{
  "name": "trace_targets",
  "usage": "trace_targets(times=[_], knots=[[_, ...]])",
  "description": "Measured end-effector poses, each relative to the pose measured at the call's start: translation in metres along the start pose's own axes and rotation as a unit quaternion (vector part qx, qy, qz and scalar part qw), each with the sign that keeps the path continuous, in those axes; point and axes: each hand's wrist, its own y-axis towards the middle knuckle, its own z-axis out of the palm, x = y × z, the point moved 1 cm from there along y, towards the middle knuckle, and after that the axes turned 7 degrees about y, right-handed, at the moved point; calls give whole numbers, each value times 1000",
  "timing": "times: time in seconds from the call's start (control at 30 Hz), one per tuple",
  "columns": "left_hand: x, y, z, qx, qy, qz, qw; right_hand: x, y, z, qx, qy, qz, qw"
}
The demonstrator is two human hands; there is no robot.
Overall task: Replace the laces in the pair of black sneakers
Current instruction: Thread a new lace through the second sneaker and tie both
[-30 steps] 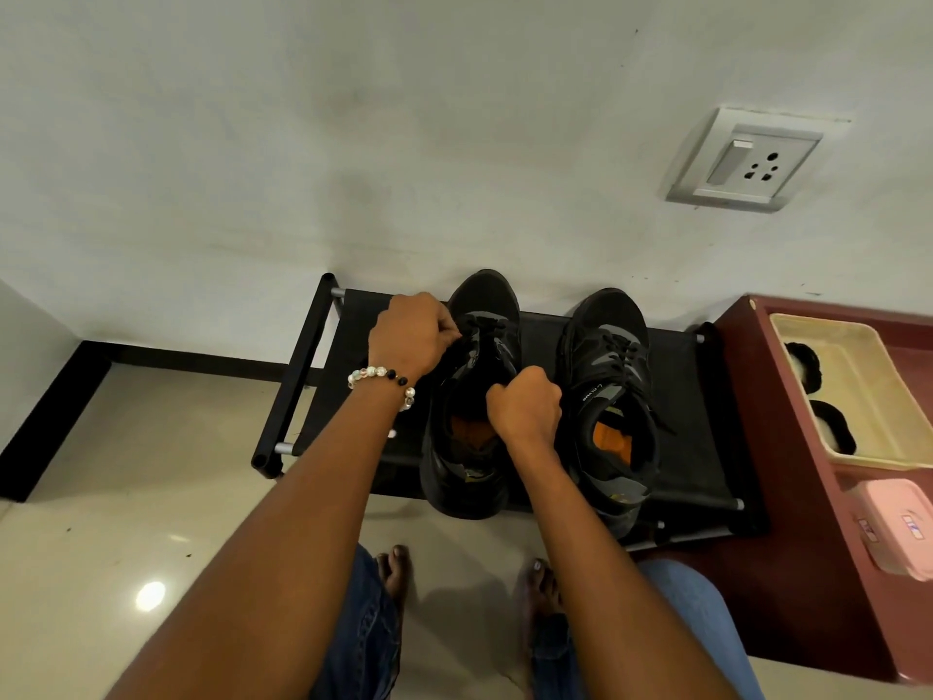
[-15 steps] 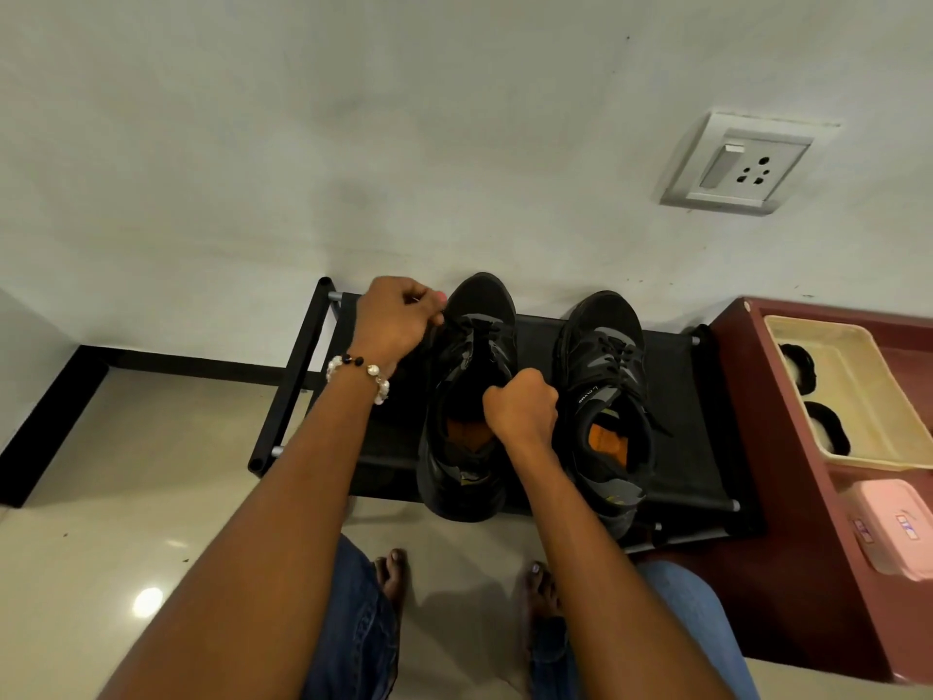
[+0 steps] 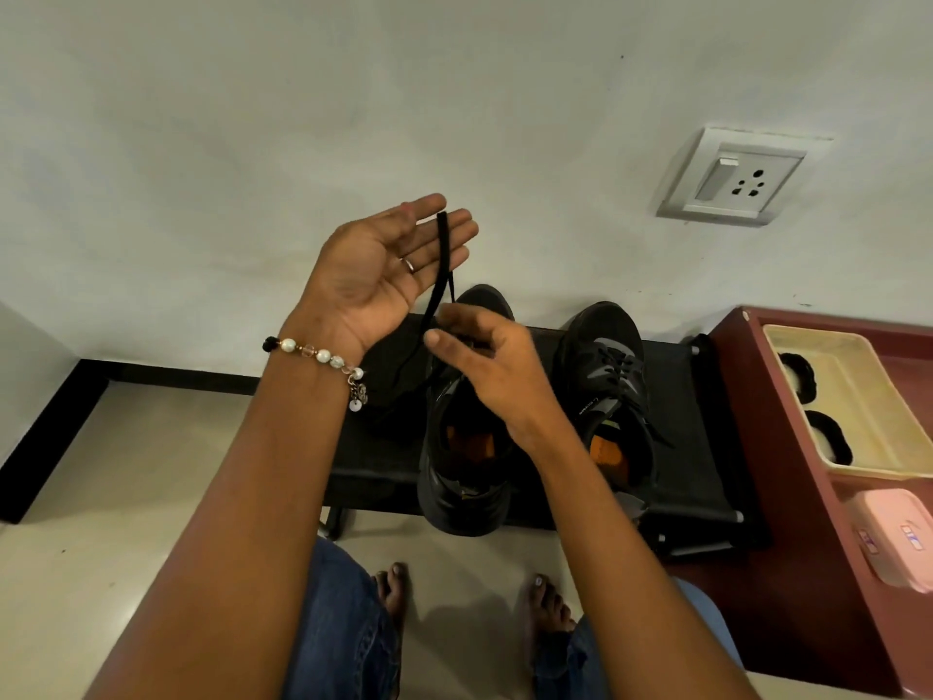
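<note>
One black lace (image 3: pixel 443 255) between both hands.

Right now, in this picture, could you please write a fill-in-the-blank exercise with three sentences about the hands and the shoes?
1. The black lace lies across the open palm of the ____ hand.
2. The right hand pinches the lace above the ____ sneaker.
3. The right sneaker is ____ laced.

Missing words: left; left; still
</note>
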Motion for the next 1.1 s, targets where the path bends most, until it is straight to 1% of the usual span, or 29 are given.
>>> trace_targets(times=[0.07, 0.17, 0.23, 0.33, 0.4, 0.47, 0.5, 0.53, 0.57, 0.6, 0.63, 0.67, 0.7, 0.73, 0.77, 0.8, 0.87, 0.9, 0.93, 0.97, 1.0, 1.03, 1.1], knots=[[1, 2, 1, 20, -38, -8, 999, -2, -3, 9, 45, 33, 16, 998], [2, 9, -6, 10, -84, -4, 996, 0, -6, 7, 89, 7, -7, 996], [5, 16, -16, -22, -99, 12, 995, 4, -6, -2, 105, 12, -4, 994], [17, 28, -36, -90, -125, 35, 987, 9, -6, -25, 112, 42, 36, 992], [27, 35, -54, -130, -121, 31, 984, 10, -6, -42, 84, 60, 66, 992], [38, 42, -68, -163, -78, 24, 983, 9, -5, -58, 20, 71, 75, 994], [43, 45, -71, -172, -42, 17, 984, 9, -4, -66, -15, 83, 71, 994], [47, 48, -73, -179, 21, 5, 984, 9, -3, -72, -47, 97, 67, 992], [52, 50, -73, -180, 121, -14, 976, 8, -2, -76, -71, 106, 63, 990], [58, 52, -74, -176, 246, -37, 952, 8, -1, -77, -86, 107, 60, 989], [64, 53, -74, -166, 372, -52, 912, 8, 0, -76, -91, 101, 58, 989], [68, 50, -73, -156, 487, -48, 858, 7, 0, -73, -91, 91, 57, 990], [71, 47, -70, -143, 581, -24, 801, 6, 1, -70, -88, 77, 56, 992], [72, 45, -65, -125, 644, 9, 755, 6, 2, -66, -85, 60, 56, 993], [71, 44, -60, -95, 671, 38, 734, 5, 2, -63, -81, 45, 56, 994], [69, 42, -53, -49, 668, 56, 741, 6, 3, -59, -76, 35, 55, 995], [69, 37, -40, 56, 618, 63, 782, 6, 3, -54, -65, 26, 54, 996], [70, 36, -35, 84, 600, 59, 794, 6, 3, -54, -63, 25, 54, 996], [72, 35, -33, 88, 592, 51, 799, 5, 4, -54, -62, 23, 54, 996], [73, 34, -32, 78, 588, 43, 804, 5, 4, -55, -63, 20, 55, 996], [72, 35, -32, 45, 587, 41, 808, 4, 4, -57, -64, 18, 58, 996], [71, 35, -34, -1, 577, 43, 815, 3, 4, -60, -68, 16, 62, 996], [64, 37, -44, -122, 529, 54, 838, 0, 4, -67, -80, 12, 77, 994]])
